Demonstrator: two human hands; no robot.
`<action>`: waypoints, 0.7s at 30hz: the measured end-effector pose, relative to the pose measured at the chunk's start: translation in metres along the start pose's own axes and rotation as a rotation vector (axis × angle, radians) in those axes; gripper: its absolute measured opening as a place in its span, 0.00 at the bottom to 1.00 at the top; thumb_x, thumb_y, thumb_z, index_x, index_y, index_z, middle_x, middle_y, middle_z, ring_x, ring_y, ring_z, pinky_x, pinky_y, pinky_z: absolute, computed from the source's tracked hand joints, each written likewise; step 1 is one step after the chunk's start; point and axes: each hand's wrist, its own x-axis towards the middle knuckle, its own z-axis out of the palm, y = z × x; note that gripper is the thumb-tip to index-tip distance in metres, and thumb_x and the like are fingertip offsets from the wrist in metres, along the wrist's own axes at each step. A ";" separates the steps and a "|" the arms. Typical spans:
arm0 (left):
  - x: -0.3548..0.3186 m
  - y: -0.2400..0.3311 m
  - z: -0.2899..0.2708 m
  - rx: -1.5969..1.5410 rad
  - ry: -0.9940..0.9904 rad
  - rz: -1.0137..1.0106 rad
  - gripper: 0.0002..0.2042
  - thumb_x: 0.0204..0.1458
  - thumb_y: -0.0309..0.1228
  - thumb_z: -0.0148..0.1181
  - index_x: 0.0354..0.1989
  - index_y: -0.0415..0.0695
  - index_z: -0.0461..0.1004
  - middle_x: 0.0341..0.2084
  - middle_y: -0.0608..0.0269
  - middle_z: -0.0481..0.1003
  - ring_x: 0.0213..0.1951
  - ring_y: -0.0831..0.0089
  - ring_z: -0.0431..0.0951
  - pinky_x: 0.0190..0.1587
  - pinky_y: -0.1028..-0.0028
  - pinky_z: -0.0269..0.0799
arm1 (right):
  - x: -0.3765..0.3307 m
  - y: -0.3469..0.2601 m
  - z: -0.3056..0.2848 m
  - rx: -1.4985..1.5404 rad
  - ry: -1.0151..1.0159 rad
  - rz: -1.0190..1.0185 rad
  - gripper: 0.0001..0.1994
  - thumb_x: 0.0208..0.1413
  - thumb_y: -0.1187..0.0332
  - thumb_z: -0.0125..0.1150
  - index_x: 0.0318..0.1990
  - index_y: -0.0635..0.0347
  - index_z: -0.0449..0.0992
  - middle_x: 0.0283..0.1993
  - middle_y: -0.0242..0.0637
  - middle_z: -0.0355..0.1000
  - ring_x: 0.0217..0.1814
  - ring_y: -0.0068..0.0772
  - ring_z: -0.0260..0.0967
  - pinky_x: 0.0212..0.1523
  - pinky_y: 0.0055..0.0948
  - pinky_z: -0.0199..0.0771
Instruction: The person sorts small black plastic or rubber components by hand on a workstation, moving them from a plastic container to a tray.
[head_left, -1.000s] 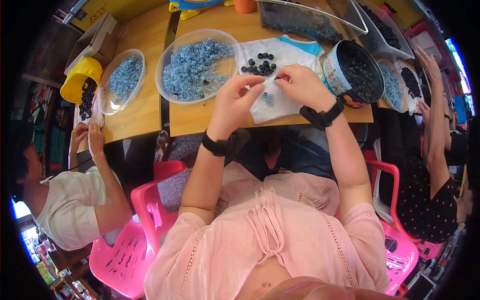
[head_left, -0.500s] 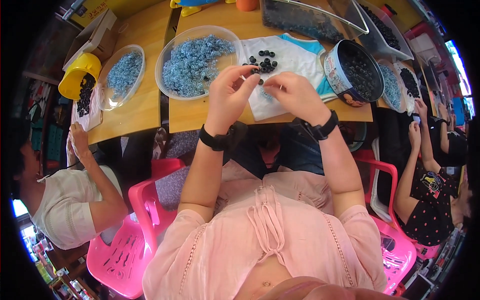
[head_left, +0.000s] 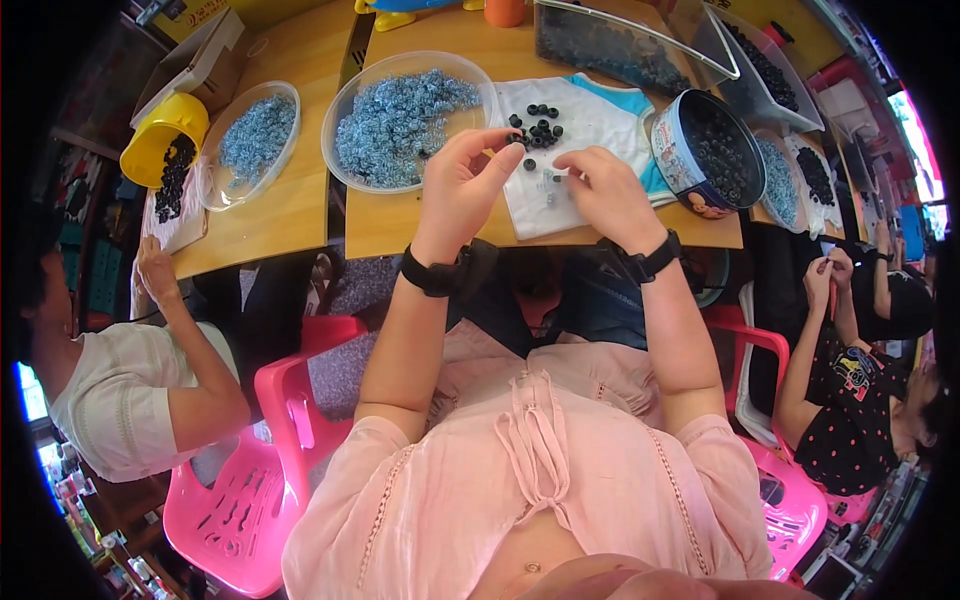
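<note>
My left hand (head_left: 468, 182) is above the near left edge of a white and turquoise cloth (head_left: 520, 212). Its thumb and index finger pinch a small round black part (head_left: 514, 138). To its right, my right hand (head_left: 608, 198) is low over the cloth with fingertips together. A tiny dark bit shows at those fingertips, too small to name. Several black ring-like parts (head_left: 541, 134) lie loose on the cloth beyond my hands. A few clear bluish pieces (head_left: 549, 186) lie between the hands, next to the right fingertips.
A round clear tray (head_left: 335, 150) of bluish pieces stands left. A round tin (head_left: 673, 150) of black parts stands right, with a clear bin (head_left: 610, 45) behind. Farther left are a yellow bucket (head_left: 150, 140) and another tray (head_left: 297, 125). People sit on both sides.
My hands have drawn apart; the right one has moved right and slightly down toward the cloth. The left keeps its pinch. At the right, a co-worker's hands have come together.
</note>
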 end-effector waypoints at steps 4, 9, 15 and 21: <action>-0.002 -0.001 0.003 -0.068 -0.020 -0.119 0.11 0.56 0.30 0.65 0.44 0.37 0.80 0.31 0.68 0.75 0.25 0.86 0.69 0.29 0.83 0.64 | -0.012 0.007 -0.009 0.036 0.026 0.152 0.09 0.53 0.76 0.56 0.40 0.61 0.80 0.37 0.46 0.75 0.44 0.47 0.73 0.46 0.39 0.74; -0.006 -0.008 0.016 -0.083 -0.064 -0.145 0.11 0.57 0.30 0.65 0.44 0.38 0.80 0.31 0.69 0.75 0.26 0.87 0.68 0.28 0.83 0.63 | -0.023 0.021 -0.015 0.005 0.085 0.162 0.08 0.56 0.75 0.56 0.40 0.61 0.80 0.38 0.46 0.75 0.44 0.48 0.73 0.46 0.39 0.74; -0.007 -0.015 0.021 -0.075 -0.088 -0.196 0.12 0.57 0.32 0.64 0.45 0.38 0.80 0.30 0.71 0.75 0.26 0.87 0.68 0.29 0.83 0.64 | -0.026 0.021 -0.024 0.028 0.158 0.207 0.07 0.57 0.74 0.57 0.40 0.61 0.80 0.39 0.46 0.75 0.43 0.49 0.74 0.44 0.37 0.74; -0.008 -0.016 0.025 -0.020 -0.116 -0.206 0.13 0.57 0.32 0.64 0.46 0.37 0.80 0.30 0.72 0.76 0.26 0.87 0.67 0.30 0.83 0.64 | -0.033 0.035 -0.031 0.093 0.165 0.272 0.07 0.56 0.73 0.59 0.40 0.61 0.81 0.39 0.45 0.76 0.41 0.46 0.75 0.42 0.35 0.75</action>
